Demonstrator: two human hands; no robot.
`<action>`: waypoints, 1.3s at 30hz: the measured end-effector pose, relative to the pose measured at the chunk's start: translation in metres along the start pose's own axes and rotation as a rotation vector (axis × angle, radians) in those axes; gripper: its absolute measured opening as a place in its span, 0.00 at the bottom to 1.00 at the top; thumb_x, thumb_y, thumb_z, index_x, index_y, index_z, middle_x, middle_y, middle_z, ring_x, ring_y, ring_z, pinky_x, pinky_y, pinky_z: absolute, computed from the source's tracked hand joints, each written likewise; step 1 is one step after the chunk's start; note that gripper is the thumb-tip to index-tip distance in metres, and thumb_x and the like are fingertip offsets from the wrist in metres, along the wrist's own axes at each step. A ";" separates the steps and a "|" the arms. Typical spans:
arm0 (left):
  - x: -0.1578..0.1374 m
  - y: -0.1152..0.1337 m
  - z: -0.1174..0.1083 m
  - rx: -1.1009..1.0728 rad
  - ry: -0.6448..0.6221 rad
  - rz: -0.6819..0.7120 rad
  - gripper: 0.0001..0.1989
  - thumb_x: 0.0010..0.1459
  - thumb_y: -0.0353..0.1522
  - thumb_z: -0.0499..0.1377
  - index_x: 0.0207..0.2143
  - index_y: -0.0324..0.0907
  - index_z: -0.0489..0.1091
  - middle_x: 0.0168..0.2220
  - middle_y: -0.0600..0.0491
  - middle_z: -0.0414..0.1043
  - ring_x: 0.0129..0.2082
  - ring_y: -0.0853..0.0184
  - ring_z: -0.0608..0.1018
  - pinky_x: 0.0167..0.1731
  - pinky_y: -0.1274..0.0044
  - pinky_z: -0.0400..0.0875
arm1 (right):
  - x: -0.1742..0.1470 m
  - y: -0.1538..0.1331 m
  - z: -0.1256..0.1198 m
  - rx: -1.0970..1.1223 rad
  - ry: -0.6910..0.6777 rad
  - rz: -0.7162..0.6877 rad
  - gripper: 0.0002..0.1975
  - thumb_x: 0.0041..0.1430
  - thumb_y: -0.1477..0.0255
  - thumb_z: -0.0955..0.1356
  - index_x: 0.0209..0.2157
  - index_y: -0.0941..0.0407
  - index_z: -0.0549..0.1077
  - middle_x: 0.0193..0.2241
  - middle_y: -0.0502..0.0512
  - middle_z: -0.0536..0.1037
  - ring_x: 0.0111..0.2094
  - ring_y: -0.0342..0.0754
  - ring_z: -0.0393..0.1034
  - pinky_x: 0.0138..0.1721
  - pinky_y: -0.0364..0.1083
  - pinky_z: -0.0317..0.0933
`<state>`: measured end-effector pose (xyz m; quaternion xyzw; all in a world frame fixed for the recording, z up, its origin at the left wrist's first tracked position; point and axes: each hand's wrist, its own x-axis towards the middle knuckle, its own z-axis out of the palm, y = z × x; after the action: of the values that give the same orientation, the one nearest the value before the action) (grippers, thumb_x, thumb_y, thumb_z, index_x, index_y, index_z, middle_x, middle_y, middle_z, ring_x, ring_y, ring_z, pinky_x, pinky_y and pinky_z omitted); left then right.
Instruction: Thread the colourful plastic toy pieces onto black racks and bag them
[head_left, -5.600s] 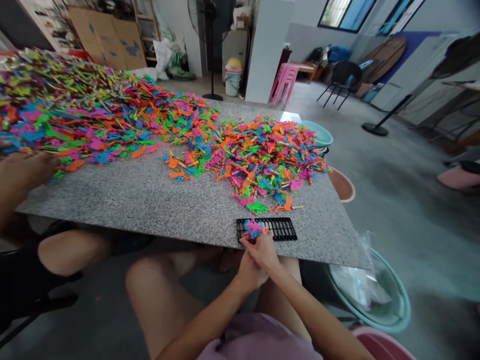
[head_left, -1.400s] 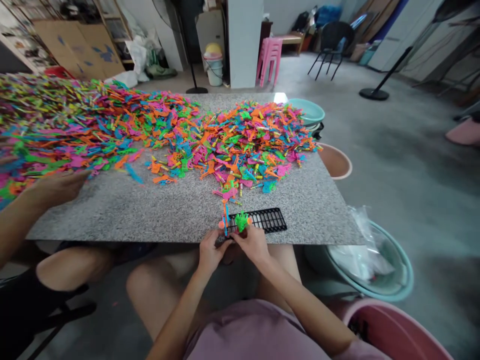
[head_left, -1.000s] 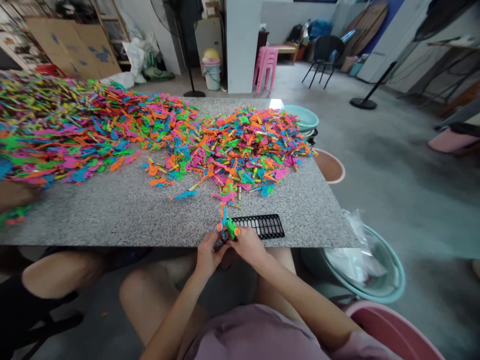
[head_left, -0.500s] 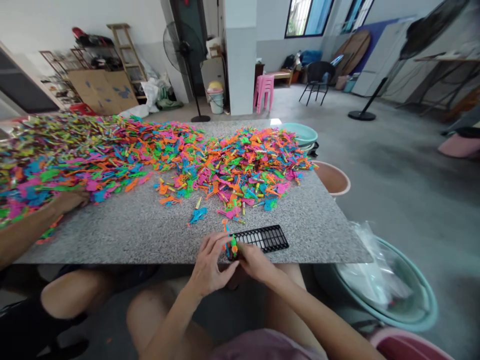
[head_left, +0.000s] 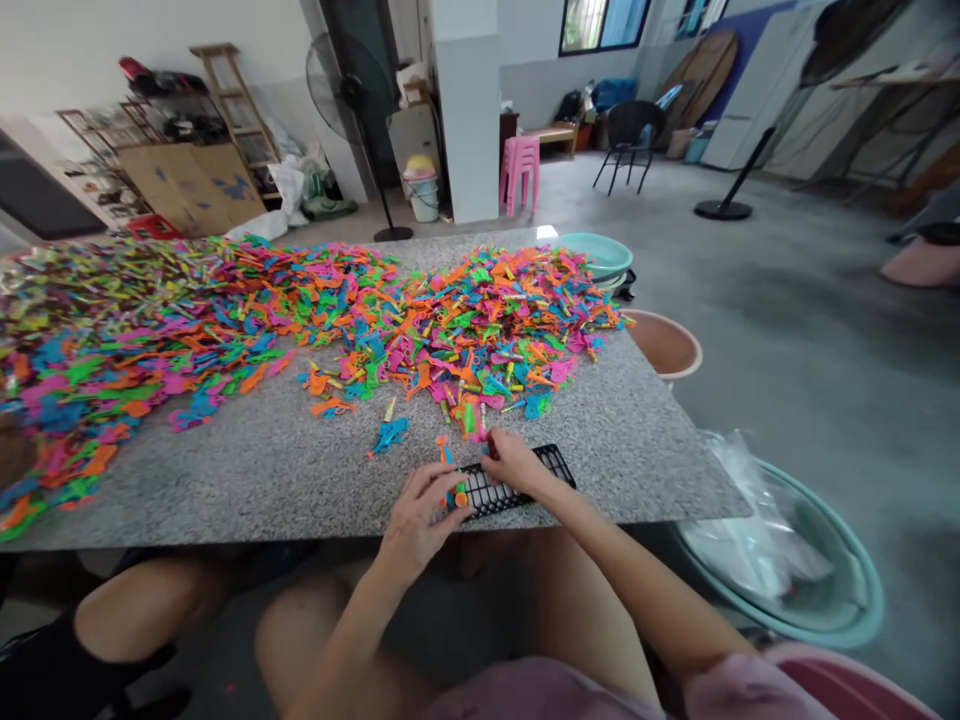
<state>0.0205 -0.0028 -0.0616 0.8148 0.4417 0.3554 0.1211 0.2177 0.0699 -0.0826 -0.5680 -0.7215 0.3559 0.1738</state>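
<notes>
A black plastic grid tray [head_left: 555,465] lies near the table's front edge. At its left end my left hand [head_left: 416,520] curls its fingers and thumb around a small colourful plastic toy gun [head_left: 460,492], green and orange, with blue pieces against it. My right hand [head_left: 517,465] is above the tray, fingertips bent together beside a pink toy piece [head_left: 478,433] at the near edge of the pile; what they pinch is hidden. A loose blue toy gun [head_left: 390,436] lies left of the tray, with a small yellowish tube [head_left: 390,408] behind it.
Heaps of bright toy guns [head_left: 495,310] cover much of the speckled stone table [head_left: 285,480]. Another person's hand [head_left: 13,450] is at the far left. A green basin [head_left: 847,560] with clear plastic bags stands right of the table, an orange-brown basin [head_left: 667,345] farther back.
My right hand has moved up and away from my left hand, toward the pile's near edge. My left hand stays at the tray's left end. The other person's hand has moved left.
</notes>
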 end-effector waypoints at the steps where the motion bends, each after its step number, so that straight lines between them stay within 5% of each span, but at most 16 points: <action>1: -0.001 -0.001 0.000 0.006 -0.001 -0.003 0.14 0.62 0.39 0.61 0.50 0.48 0.72 0.48 0.48 0.71 0.48 0.60 0.76 0.50 0.68 0.73 | -0.009 0.006 0.002 0.101 0.004 0.004 0.11 0.57 0.79 0.64 0.43 0.59 0.69 0.22 0.49 0.76 0.25 0.45 0.73 0.29 0.40 0.62; 8: -0.004 0.002 -0.006 0.019 -0.023 0.019 0.14 0.65 0.38 0.57 0.52 0.48 0.69 0.53 0.47 0.69 0.54 0.59 0.75 0.52 0.66 0.73 | -0.014 0.016 0.019 0.343 0.099 -0.049 0.05 0.55 0.75 0.67 0.35 0.56 0.68 0.20 0.45 0.72 0.22 0.44 0.69 0.26 0.40 0.60; 12: -0.004 0.006 -0.005 0.044 -0.018 0.037 0.14 0.65 0.35 0.57 0.52 0.46 0.68 0.55 0.45 0.69 0.56 0.58 0.73 0.52 0.67 0.74 | 0.006 0.001 0.028 0.259 0.134 -0.190 0.09 0.52 0.79 0.69 0.36 0.56 0.69 0.32 0.50 0.78 0.34 0.45 0.74 0.36 0.41 0.64; 19: -0.008 0.011 -0.001 0.095 -0.027 0.008 0.15 0.66 0.33 0.56 0.54 0.45 0.66 0.59 0.45 0.66 0.63 0.57 0.66 0.57 0.65 0.70 | 0.009 -0.029 0.016 -0.274 -0.074 -0.207 0.24 0.53 0.76 0.69 0.53 0.59 0.67 0.40 0.63 0.80 0.42 0.55 0.75 0.41 0.47 0.65; 24: -0.008 0.005 0.001 0.196 0.072 0.119 0.20 0.63 0.32 0.61 0.57 0.44 0.64 0.57 0.44 0.69 0.63 0.55 0.65 0.58 0.61 0.67 | 0.018 -0.039 0.012 -0.326 -0.115 -0.231 0.15 0.58 0.73 0.67 0.48 0.58 0.71 0.36 0.62 0.80 0.39 0.54 0.75 0.37 0.45 0.63; 28: -0.001 -0.005 -0.002 0.214 0.032 0.246 0.20 0.62 0.31 0.62 0.56 0.43 0.65 0.52 0.46 0.74 0.59 0.56 0.69 0.57 0.62 0.68 | 0.023 -0.034 0.018 -0.308 -0.110 -0.268 0.11 0.57 0.73 0.67 0.43 0.57 0.73 0.34 0.59 0.79 0.37 0.52 0.74 0.36 0.44 0.61; 35: 0.001 -0.007 -0.006 0.155 -0.032 0.238 0.16 0.65 0.32 0.58 0.54 0.42 0.64 0.56 0.44 0.71 0.63 0.56 0.65 0.56 0.62 0.70 | 0.017 -0.002 0.019 -0.166 -0.019 -0.357 0.21 0.53 0.84 0.65 0.49 0.58 0.70 0.40 0.56 0.79 0.40 0.47 0.73 0.41 0.43 0.63; 39: -0.002 -0.005 -0.006 0.125 -0.054 0.225 0.18 0.66 0.31 0.56 0.57 0.44 0.62 0.59 0.46 0.69 0.65 0.57 0.62 0.57 0.61 0.70 | 0.047 0.001 0.000 -0.424 0.161 -0.438 0.18 0.59 0.86 0.61 0.48 0.58 0.71 0.47 0.60 0.75 0.47 0.49 0.70 0.45 0.45 0.63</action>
<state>0.0125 -0.0026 -0.0610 0.8745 0.3654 0.3164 0.0411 0.2048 0.1147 -0.0905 -0.4490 -0.8688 0.1055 0.1803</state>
